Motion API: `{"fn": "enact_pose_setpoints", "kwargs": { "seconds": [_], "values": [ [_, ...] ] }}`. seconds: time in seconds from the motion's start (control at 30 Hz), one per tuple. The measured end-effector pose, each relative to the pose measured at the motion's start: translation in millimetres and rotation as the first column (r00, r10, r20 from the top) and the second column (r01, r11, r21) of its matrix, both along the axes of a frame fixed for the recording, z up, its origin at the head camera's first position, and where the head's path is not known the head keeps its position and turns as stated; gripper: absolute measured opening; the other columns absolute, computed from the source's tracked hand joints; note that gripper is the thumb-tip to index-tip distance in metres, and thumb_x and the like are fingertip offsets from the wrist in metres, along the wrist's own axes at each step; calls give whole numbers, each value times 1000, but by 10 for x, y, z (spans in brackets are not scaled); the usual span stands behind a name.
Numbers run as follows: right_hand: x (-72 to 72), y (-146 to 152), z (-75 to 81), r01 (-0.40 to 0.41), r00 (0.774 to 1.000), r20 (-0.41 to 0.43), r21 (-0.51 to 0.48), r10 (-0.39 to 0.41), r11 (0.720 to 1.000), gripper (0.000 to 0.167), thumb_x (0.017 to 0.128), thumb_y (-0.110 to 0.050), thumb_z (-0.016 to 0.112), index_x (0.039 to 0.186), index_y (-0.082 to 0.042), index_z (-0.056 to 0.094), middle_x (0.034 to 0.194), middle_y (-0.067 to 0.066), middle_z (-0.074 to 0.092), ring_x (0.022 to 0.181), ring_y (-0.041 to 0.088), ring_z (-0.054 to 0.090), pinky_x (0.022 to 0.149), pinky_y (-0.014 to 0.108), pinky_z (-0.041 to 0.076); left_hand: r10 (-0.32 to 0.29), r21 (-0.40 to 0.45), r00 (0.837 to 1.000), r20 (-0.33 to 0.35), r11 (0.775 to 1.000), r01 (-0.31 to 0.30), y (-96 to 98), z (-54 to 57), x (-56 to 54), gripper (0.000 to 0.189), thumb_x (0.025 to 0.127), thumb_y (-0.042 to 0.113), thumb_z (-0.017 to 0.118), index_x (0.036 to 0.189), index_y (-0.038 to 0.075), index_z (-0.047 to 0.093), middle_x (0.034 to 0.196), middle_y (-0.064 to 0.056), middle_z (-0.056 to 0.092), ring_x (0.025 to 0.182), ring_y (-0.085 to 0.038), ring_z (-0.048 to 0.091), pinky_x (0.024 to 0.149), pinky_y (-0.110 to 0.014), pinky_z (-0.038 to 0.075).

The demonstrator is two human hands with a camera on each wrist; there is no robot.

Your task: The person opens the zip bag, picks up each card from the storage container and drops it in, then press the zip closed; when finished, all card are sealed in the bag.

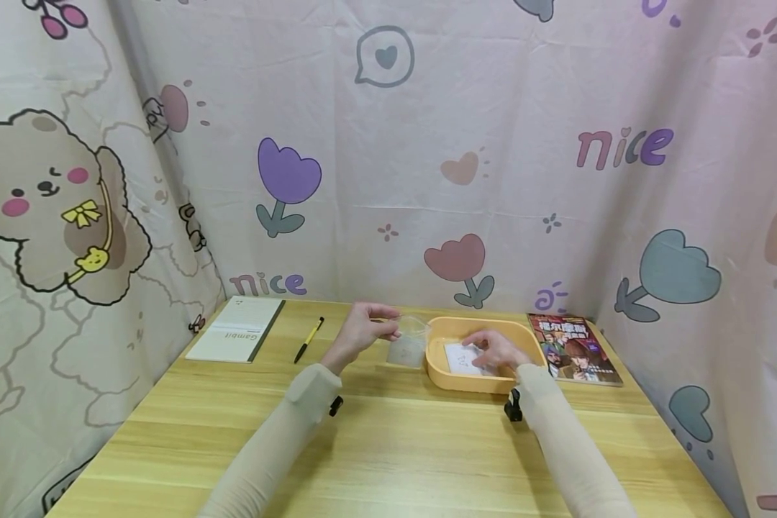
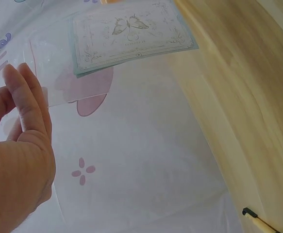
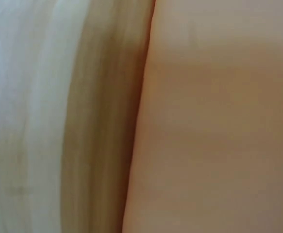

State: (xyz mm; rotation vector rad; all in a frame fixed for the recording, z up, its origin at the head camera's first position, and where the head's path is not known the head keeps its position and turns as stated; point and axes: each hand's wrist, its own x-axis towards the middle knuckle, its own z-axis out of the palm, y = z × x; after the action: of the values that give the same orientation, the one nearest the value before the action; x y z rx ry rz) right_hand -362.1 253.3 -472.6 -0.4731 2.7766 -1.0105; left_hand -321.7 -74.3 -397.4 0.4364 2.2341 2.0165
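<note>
In the head view my left hand (image 1: 370,329) pinches the top of a clear plastic bag (image 1: 414,327) above the table, left of a yellow bin. A pale card with a butterfly print and green edge (image 2: 136,31) shows inside the bag in the left wrist view, lying beyond the fingers of the left hand (image 2: 22,131). My right hand (image 1: 495,350) reaches into the bin (image 1: 437,378), its fingers spread over a white card (image 1: 458,358) with a faint print. I cannot tell whether they grip that card. The right wrist view is blurred, filled mostly by a pale orange surface.
A Gambit notebook (image 1: 233,334) lies at the back left of the wooden table (image 1: 388,446), and a yellow and black pen (image 1: 309,339) is beside it. Right of the bin lies a colourful magazine (image 1: 576,352). A printed curtain (image 1: 375,180) hangs behind the table.
</note>
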Motion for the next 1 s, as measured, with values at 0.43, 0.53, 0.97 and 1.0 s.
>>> {"fn": "enact_pose_setpoints", "kwargs": {
  "seconds": [0.43, 0.53, 0.97, 1.0],
  "values": [
    [9, -25, -35, 72, 997, -1, -139, -73, 988, 42, 75, 12, 70, 115, 2, 67, 108, 18, 67, 90, 24, 60, 78, 30, 55, -2, 21, 1000, -2, 1000, 2, -25, -52, 23, 27, 85, -5, 69, 112, -8, 68, 111, -25, 69, 70, -14, 71, 73, -30, 64],
    [23, -7, -30, 71, 997, 17, -178, -69, 982, 36, 81, 8, 70, 116, 1, 68, 109, 18, 66, 90, 22, 59, 76, 27, 53, 5, 16, 1000, 0, 1000, -5, -37, -54, 32, 27, 85, -6, 69, 112, -7, 68, 109, -23, 70, 70, -14, 71, 73, -31, 64],
    [128, 13, 165, 113, 993, 79, -406, -88, 907, 38, 90, 0, 67, 127, 2, 62, 116, 25, 65, 85, 18, 67, 78, 38, 63, 6, 32, 1000, 10, 999, -7, -42, -20, -13, 25, 86, -5, 69, 111, -8, 68, 114, -23, 70, 70, -14, 71, 75, -33, 64],
    [131, 10, 178, 124, 992, 82, -420, -98, 899, 38, 90, -1, 67, 127, 2, 62, 117, 25, 65, 85, 17, 67, 79, 39, 63, 5, 32, 1000, 9, 999, -6, -42, -20, -19, 26, 86, -5, 69, 111, -8, 68, 114, -23, 70, 70, -13, 71, 75, -33, 64]
  ]
}}
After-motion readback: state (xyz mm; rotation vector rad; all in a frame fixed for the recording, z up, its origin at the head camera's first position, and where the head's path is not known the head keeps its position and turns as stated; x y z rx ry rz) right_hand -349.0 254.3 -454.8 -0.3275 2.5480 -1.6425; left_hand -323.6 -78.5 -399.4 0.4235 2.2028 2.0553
